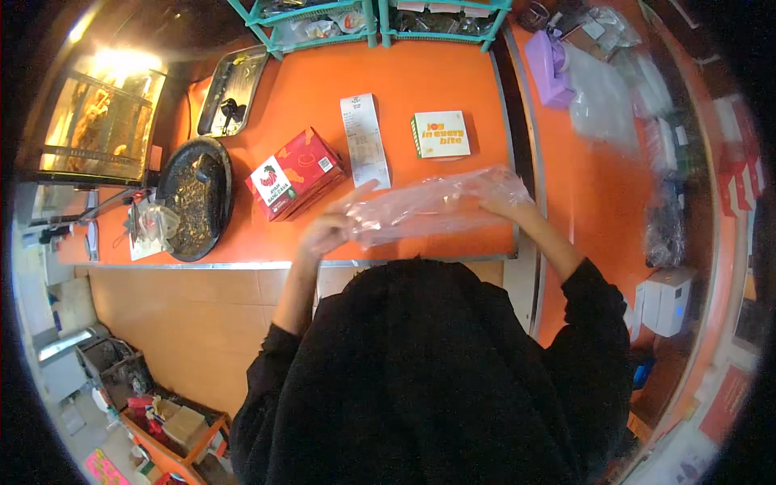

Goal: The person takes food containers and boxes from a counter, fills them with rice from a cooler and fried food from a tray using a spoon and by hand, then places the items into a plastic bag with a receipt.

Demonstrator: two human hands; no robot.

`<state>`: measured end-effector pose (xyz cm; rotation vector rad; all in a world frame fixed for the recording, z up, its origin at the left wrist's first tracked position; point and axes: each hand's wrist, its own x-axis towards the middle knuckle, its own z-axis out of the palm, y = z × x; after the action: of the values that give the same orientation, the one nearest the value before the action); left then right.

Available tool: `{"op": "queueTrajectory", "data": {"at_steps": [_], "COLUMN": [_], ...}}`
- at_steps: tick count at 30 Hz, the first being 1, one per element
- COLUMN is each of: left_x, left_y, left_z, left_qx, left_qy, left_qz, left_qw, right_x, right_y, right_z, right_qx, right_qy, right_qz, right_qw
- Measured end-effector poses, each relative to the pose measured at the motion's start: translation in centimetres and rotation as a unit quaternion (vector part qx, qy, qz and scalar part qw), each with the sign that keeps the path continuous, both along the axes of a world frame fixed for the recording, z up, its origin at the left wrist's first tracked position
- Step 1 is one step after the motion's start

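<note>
A clear plastic bag (418, 209) is stretched sideways above the near edge of the orange counter (388, 66). My left hand (330, 227) grips its left end, with some fingers extended. At the other end my right hand (502, 197) holds the bag, partly covered by the film. Just beyond the bag lies a long printed paper receipt (365, 139). A red and white food carton (296, 174) sits left of the receipt, turned at an angle. To the receipt's right is a small white box with green sides (442, 134), bearing orange lettering.
A black stone mortar (197, 200) with a pestle and brown crumbs stands at the left, near a metal tray (233, 91) and a lit glass food case (97, 127). Teal racks (321, 33) border the back. A purple dispenser (548, 70) and plastic bags (603, 91) occupy the right-hand counter.
</note>
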<state>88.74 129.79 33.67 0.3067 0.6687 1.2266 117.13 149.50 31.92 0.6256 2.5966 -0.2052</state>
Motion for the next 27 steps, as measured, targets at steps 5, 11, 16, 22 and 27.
{"op": "queueTrajectory", "data": {"at_steps": [5,11,16,22,27], "left_x": [-0.9,6.4,3.6,6.3,6.7], "left_y": [0.3,6.0,4.0,5.5,5.0], "left_z": [1.4,-3.9,-13.7,-7.0,-9.9], "left_qx": [0.060,0.220,0.166,0.181,0.149], "left_qy": [0.532,0.810,0.753,0.843,0.752], "left_qz": [0.085,-0.128,0.079,-0.231,-0.158], "left_qw": [0.840,0.528,0.632,0.450,0.622], "right_x": [-1.8,-4.1,-3.3,-4.5,-11.0], "right_y": [-2.7,-3.0,-1.9,-3.0,-0.6], "right_z": [-1.3,-1.7,0.5,1.2,7.8], "right_qx": [0.010,-0.189,-0.657,-0.893,-0.807], "right_qy": [0.056,0.143,0.186,0.177,-0.062], "right_qz": [-0.003,-0.054,-0.265,-0.214,-0.193], "right_qw": [0.998,0.970,0.681,0.354,0.555]}}
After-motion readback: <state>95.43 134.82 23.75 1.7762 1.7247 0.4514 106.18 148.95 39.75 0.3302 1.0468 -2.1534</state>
